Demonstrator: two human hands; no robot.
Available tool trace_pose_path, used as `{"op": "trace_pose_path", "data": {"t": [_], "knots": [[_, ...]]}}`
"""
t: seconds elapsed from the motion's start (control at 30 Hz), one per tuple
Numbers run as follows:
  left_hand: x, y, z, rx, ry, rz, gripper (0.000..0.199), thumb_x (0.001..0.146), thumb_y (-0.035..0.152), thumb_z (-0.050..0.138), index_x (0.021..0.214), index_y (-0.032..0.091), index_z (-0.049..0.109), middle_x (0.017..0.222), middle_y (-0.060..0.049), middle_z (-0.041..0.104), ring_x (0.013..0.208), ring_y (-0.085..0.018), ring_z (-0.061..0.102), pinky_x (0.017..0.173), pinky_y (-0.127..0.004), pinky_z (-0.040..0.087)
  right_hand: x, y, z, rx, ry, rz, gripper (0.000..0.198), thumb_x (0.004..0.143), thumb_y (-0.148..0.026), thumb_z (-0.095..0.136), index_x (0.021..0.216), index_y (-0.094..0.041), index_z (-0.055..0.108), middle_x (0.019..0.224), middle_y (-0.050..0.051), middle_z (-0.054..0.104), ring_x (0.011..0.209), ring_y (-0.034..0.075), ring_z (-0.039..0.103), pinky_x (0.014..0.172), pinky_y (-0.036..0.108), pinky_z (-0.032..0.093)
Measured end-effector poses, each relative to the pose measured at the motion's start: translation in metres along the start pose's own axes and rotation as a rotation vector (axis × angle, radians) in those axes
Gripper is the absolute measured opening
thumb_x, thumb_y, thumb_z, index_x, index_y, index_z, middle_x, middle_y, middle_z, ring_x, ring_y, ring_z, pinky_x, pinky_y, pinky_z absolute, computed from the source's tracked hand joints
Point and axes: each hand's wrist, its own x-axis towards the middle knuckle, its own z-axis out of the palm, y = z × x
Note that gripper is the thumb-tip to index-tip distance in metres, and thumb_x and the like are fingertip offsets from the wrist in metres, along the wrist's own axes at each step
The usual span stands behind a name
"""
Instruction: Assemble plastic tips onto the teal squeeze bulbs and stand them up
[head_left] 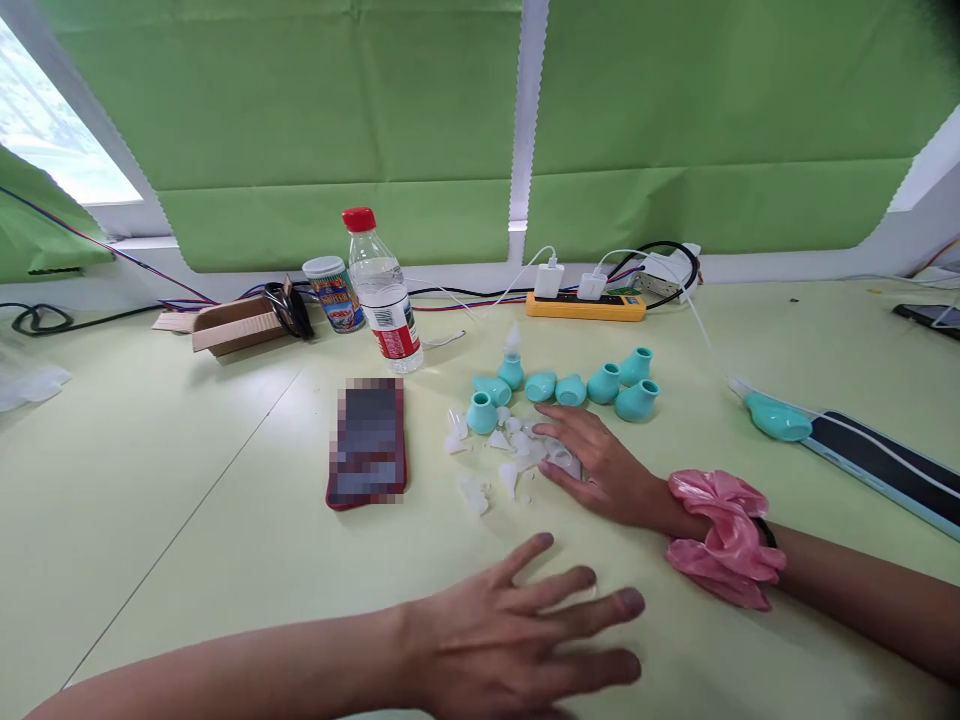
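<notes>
My left hand (pixel 525 630) is spread palm down over the near part of the table, its fingers apart and nothing in them. My right hand (pixel 600 465), with a pink scrunchie (pixel 724 535) at the wrist, reaches over a loose pile of small translucent white plastic pieces (pixel 529 450). Its fingers are extended and apart at the pile's right side, and they partly hide it. Just beyond stand and lie several teal squeeze bulbs (pixel 604 383). One upright teal bulb (pixel 511 373) has a clear pointed tip (pixel 513 340) on top.
A phone (pixel 367 445) lies left of the pieces. Behind it are a water bottle (pixel 386 300), a canister (pixel 335 295) and a cardboard tray (pixel 240 325). A yellow power strip (pixel 585 307) with chargers sits at the back. Rightward, another teal bulb (pixel 778 416) touches a dark flat device (pixel 885 460).
</notes>
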Motion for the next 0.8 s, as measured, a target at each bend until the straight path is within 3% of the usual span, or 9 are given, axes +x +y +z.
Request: {"op": "trace_pose_path", "data": {"t": [0.1, 0.2, 0.27, 0.37, 0.5, 0.63, 0.73, 0.8], "knots": [[0.005, -0.004, 0.005, 0.094, -0.102, -0.203, 0.040, 0.086, 0.034, 0.032, 0.124, 0.023, 0.039, 0.137, -0.004, 0.031, 0.122, -0.027, 0.029, 0.097, -0.052, 0.027, -0.001, 0.001, 0.001, -0.019, -0.063, -0.045, 0.030, 0.083, -0.029, 0.044, 0.107, -0.013, 0.051, 0.120, 0.015, 0.047, 0.112, 0.026, 0.041, 0.092, 0.049, 0.034], [0.004, -0.022, 0.013, 0.268, 0.040, -0.280, 0.034, 0.086, 0.029, 0.035, 0.118, 0.020, 0.046, 0.128, -0.007, 0.044, 0.119, -0.030, 0.032, 0.096, -0.055, 0.024, -0.001, 0.002, 0.003, 0.005, -0.052, -0.097, 0.029, 0.084, -0.025, 0.041, 0.108, -0.012, 0.050, 0.119, 0.016, 0.047, 0.112, 0.025, 0.042, 0.090, 0.047, 0.037], [0.002, -0.035, 0.016, 0.403, 0.122, -0.248, 0.031, 0.084, 0.017, 0.040, 0.113, 0.016, 0.050, 0.124, -0.011, 0.048, 0.116, -0.030, 0.035, 0.095, -0.053, 0.025, -0.002, 0.001, 0.003, 0.040, -0.004, -0.117, 0.028, 0.084, -0.025, 0.042, 0.107, -0.013, 0.050, 0.119, 0.015, 0.048, 0.112, 0.024, 0.041, 0.090, 0.044, 0.038], [-0.002, -0.048, 0.019, 0.485, 0.233, -0.260, 0.028, 0.081, 0.013, 0.044, 0.108, 0.013, 0.052, 0.115, -0.012, 0.054, 0.108, -0.029, 0.042, 0.092, -0.049, 0.032, -0.001, -0.006, -0.001, 0.051, -0.024, -0.154, 0.035, 0.082, -0.033, 0.046, 0.111, -0.015, 0.048, 0.125, 0.014, 0.042, 0.115, 0.025, 0.037, 0.092, 0.045, 0.036], [-0.005, -0.053, 0.019, 0.377, 0.342, -0.384, 0.026, 0.080, 0.008, 0.041, 0.103, 0.014, 0.052, 0.114, -0.012, 0.053, 0.104, -0.028, 0.043, 0.084, -0.044, 0.040, 0.001, -0.017, -0.004, -0.028, -0.154, -0.209, 0.044, 0.079, -0.046, 0.046, 0.115, -0.020, 0.048, 0.130, 0.012, 0.037, 0.117, 0.031, 0.032, 0.090, 0.055, 0.031], [-0.006, -0.051, 0.011, 0.119, 0.468, -0.474, 0.024, 0.078, 0.006, 0.038, 0.097, 0.014, 0.050, 0.105, -0.013, 0.055, 0.096, -0.022, 0.046, 0.077, -0.037, 0.043, 0.003, -0.016, 0.000, -0.039, -0.123, -0.129, 0.033, 0.085, -0.033, 0.041, 0.115, -0.022, 0.050, 0.121, 0.009, 0.048, 0.106, 0.024, 0.043, 0.084, 0.044, 0.040], [-0.009, -0.051, 0.002, 0.090, 0.500, -0.399, 0.011, 0.077, 0.016, 0.041, 0.077, 0.013, 0.052, 0.071, -0.008, 0.058, 0.065, -0.016, 0.049, 0.055, -0.029, 0.043, 0.003, -0.011, 0.003, -0.012, -0.062, -0.071, 0.029, 0.085, -0.030, 0.042, 0.109, -0.019, 0.054, 0.113, 0.008, 0.053, 0.099, 0.022, 0.047, 0.080, 0.039, 0.043], [-0.012, -0.052, -0.002, 0.176, 0.416, -0.241, 0.017, 0.075, 0.023, 0.042, 0.060, 0.016, 0.048, 0.048, -0.001, 0.048, 0.044, -0.013, 0.041, 0.040, -0.027, 0.032, 0.003, -0.009, 0.004, -0.001, -0.030, -0.043, 0.027, 0.084, -0.028, 0.044, 0.107, -0.018, 0.055, 0.109, 0.008, 0.055, 0.096, 0.021, 0.049, 0.079, 0.038, 0.044]]}}
